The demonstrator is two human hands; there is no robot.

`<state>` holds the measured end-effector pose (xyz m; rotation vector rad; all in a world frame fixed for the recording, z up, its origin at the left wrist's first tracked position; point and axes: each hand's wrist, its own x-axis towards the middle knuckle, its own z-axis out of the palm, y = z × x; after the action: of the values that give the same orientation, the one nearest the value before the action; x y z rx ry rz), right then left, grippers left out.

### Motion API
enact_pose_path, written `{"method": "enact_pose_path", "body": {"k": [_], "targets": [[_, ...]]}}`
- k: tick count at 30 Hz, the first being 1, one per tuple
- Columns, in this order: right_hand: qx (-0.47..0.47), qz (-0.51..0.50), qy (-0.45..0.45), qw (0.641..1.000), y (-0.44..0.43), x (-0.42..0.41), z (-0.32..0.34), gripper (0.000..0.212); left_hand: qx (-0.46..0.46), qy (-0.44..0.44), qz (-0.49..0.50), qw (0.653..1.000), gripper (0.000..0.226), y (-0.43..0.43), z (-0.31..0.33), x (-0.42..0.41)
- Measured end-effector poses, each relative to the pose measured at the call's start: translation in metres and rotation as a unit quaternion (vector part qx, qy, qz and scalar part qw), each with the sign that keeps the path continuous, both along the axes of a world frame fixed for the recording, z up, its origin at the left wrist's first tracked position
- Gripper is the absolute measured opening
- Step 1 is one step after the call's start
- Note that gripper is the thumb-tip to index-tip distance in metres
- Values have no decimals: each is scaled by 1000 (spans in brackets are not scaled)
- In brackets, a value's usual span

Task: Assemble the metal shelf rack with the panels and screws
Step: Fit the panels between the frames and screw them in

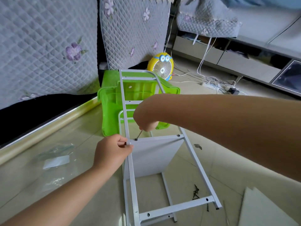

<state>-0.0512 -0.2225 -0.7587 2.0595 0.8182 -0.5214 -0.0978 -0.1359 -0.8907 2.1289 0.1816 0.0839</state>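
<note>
Rack frame [175, 207]: white-painted square metal tubing, a ladder shape. Its long axis runs from near me away to the far end, which I see propped on the green crate [110, 98]. A second frame lies under it on the tiled floor.
Panel [154, 157]: flat, smooth, pale board standing on edge between the two frames. Its top edge meets a cross bar of the upper frame.
Spare panels [263, 209]: pale boards lying flat on the floor, near right, well apart from the rack.
Left hand [112, 154]: thumb and curled fingers pinch the left rail, just left of the panel's corner, steadying it.
Right hand [145, 116]: reaching in from the right, fingers closed around the top of the driver.
Driver [139, 134]: thin dark metal shaft, slanting from my right fingers down and to the left.
Screw [136, 139]: dark head at the panel's left corner, at the driver's tip, directly below the right fingers. I judge the coming turn depends on keeping the shaft in line with it.
Second screw [178, 135]: seated at the right corner.
Loose screws [196, 193]: small, dark and threaded, on the floor inside the frame's near end.
</note>
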Motion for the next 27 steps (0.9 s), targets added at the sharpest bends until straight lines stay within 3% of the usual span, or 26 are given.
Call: {"method": "enact_pose_path", "body": {"k": [7,11,14,18,21,24,27], "targets": [[47,-64,-35,996,-12,-9,1,27,-14,43,32,998,13,-6,7,4],[164,-128,-65,976,-54,-9,3,33,-2,47,32,998,16,-8,6,5],[317,-209,-78,922,-106,-11,-3,22,78,47,17,996,27,-12,8,6],[505,-336,-122,786,-192,-25,-43,24,209,-48,-7,977,40,-30,15,4],[513,-417,-110,742,-248,-45,-102,18,238,-135,-92,957,49,-63,16,3],[421,-488,-93,759,-289,-71,-179,22,270,-176,-153,934,61,-109,14,8],[365,-549,-87,747,-310,-108,-252,25,292,-124,-181,931,65,-147,11,17]]}}
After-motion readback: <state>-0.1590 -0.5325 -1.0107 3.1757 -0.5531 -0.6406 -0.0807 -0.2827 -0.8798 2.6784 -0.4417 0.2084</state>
